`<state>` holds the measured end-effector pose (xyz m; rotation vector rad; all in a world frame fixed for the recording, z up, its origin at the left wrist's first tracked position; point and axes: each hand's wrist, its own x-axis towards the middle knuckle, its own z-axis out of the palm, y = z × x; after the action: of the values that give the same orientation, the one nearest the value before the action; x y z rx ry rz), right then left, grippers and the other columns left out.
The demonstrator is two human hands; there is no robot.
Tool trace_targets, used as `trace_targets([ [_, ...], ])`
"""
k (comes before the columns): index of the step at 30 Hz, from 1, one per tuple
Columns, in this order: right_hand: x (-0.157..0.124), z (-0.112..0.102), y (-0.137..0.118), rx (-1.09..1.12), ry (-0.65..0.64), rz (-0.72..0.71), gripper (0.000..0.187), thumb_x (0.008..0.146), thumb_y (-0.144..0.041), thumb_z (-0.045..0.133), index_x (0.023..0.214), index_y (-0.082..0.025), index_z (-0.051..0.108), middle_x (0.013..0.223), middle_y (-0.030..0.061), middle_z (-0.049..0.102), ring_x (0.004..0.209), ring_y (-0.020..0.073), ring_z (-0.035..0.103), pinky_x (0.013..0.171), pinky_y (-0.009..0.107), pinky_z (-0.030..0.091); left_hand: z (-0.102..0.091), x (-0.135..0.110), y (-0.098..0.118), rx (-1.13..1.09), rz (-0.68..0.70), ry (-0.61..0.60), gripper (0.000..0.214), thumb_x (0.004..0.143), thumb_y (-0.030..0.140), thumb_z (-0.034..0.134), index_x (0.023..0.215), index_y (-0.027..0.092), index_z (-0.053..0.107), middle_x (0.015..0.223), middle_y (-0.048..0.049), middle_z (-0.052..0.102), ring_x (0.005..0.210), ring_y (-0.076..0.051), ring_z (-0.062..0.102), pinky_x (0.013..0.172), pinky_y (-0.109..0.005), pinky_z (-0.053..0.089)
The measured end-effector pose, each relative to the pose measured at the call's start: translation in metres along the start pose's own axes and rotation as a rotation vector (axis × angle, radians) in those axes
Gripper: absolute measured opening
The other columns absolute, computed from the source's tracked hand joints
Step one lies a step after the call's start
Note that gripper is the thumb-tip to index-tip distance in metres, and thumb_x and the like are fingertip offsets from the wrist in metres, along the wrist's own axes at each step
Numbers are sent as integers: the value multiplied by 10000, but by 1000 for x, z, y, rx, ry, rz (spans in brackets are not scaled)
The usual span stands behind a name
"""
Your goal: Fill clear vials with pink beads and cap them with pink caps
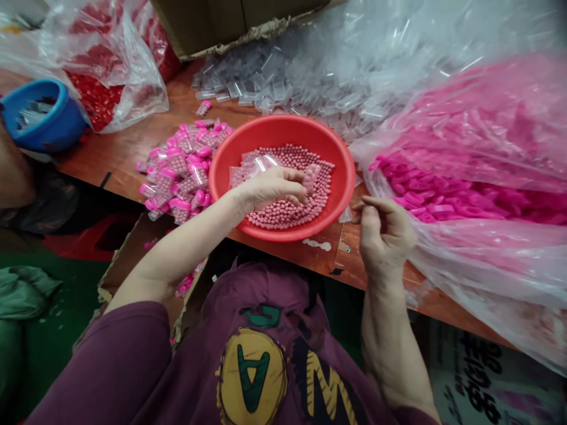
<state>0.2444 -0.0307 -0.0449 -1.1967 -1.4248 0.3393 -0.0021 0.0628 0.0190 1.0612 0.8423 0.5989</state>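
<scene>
A red plastic bowl (348,183) holds many small round pink beads (287,215) and several clear little boxes (254,165) at its left side. Over the beads, my left hand (274,188) is closed on a small clear box (311,177) that looks full of pink beads. My right hand (385,233) is beside the bowl's right rim, fingers curled and thumb bent in; what they hold, if anything, cannot be made out. Left of the bowl lies a heap of bead-filled clear boxes with pink caps (177,165).
At right, a plastic bag holds loose pink caps (425,189). Empty clear boxes (283,77) are piled behind the bowl, near a cardboard box (221,26). A blue bowl (48,127) and a bag of red pieces (100,97) stand at left, near another person's arm (13,165).
</scene>
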Motion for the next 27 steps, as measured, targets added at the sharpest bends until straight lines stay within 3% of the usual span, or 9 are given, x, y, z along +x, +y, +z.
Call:
trace_targets([
  [4,36,24,-24,21,-132,-181,252,1086,-316,614,1270,-275,781,1189,84,758,872,191,724,873,415,656,10,-26,-5,-146,-14,-23,90,869,146,706,951,114,724,925,-98,785,794,-164,770,786,-323,593],
  [7,47,36,-31,88,-358,-176,434,1007,-283,668,1437,-285,732,1385,108,687,949,196,709,865,404,653,15,-40,-12,-193,-6,-50,111,877,184,681,976,139,700,909,-87,785,756,-165,759,749,-317,588],
  [10,47,46,-32,130,-537,-121,516,943,-295,733,1459,-305,723,1380,89,689,1054,231,711,882,414,661,16,-48,-18,-210,8,-22,72,882,200,629,923,159,672,828,-52,744,678,-147,704,664,-285,538],
  [15,37,58,-29,160,-460,-19,336,992,-344,768,1325,-318,798,1214,58,734,894,192,687,792,386,636,13,-49,-19,-260,-21,86,118,947,230,541,871,186,620,744,-25,657,622,-126,588,630,-269,488],
  [19,34,59,-24,280,-466,45,255,985,-386,850,1232,-327,824,1077,27,764,891,201,713,831,394,637,12,-48,-22,-264,-34,108,243,1025,349,514,925,185,662,739,-23,623,626,-134,541,590,-268,433],
  [27,37,58,-29,446,-479,177,328,875,-527,986,1031,-301,807,959,-1,785,860,183,727,777,339,619,14,-50,-25,-250,-22,147,272,996,354,584,827,164,679,696,-35,580,592,-112,486,503,-248,300],
])
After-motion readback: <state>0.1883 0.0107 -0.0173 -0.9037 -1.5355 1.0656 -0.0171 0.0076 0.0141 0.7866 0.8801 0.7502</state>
